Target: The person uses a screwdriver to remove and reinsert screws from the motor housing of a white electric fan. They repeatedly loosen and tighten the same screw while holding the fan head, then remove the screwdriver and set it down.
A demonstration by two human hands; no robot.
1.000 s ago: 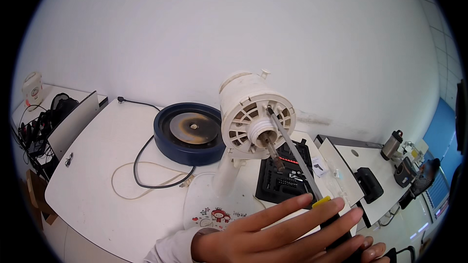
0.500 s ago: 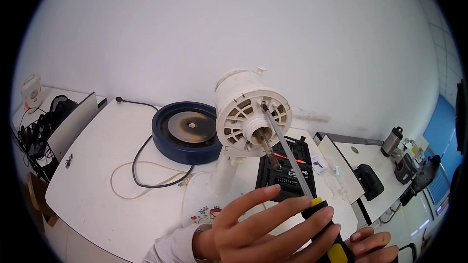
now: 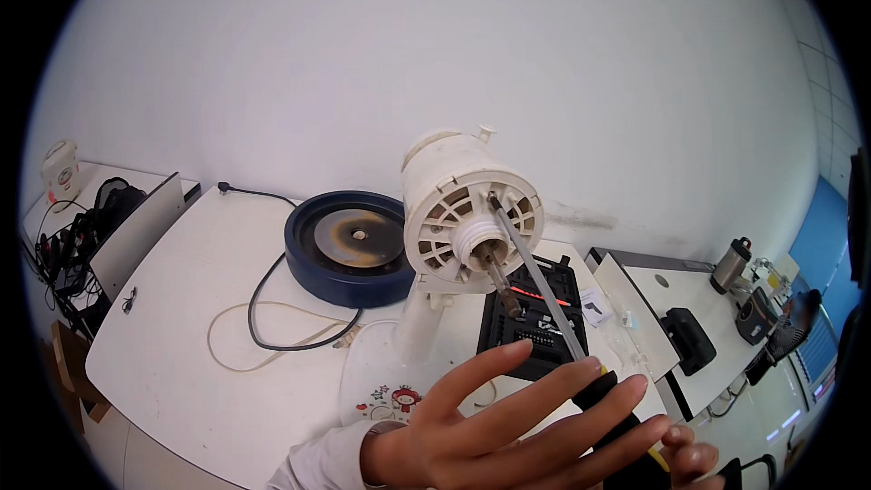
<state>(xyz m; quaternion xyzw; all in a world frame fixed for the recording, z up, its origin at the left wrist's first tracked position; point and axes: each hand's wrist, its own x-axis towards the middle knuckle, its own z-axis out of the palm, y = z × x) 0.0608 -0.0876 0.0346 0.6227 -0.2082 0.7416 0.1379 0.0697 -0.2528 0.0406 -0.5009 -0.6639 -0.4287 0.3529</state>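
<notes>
White, smooth tabletop (image 3: 172, 336) with a rounded corner fills much of the room's lower half. Nearest are two hands: the left hand (image 3: 454, 455), in a pale sleeve, has its fingers straight and spread along the dark handle of one screwdriver (image 3: 534, 274); the right hand (image 3: 691, 461) sits by the handle's lower end, fingers bent, and whether it grips cannot be told. One long steel blade slants up and left, its tip at a hole high in the face of one motor housing (image 3: 454, 168). It is off-white plastic, drum-shaped, slotted like a wheel, with a threaded collar round one brownish shaft (image 3: 501, 284). One post (image 3: 417, 331) carries it over one base (image 3: 358, 372) printed with cartoon figures. Behind, rightward, lies one open black case (image 3: 494, 331) of small bits; leftward, one thick blue ring (image 3: 349, 289) holds a brown-stained metal disc (image 3: 331, 236). Two cords, one dark, one pale, curl beside it. Farther right are one steel flask (image 3: 730, 265) and one person (image 3: 787, 334). Behind the tabletop rises a matte wall (image 3: 363, 63), scuffed grey.
</notes>
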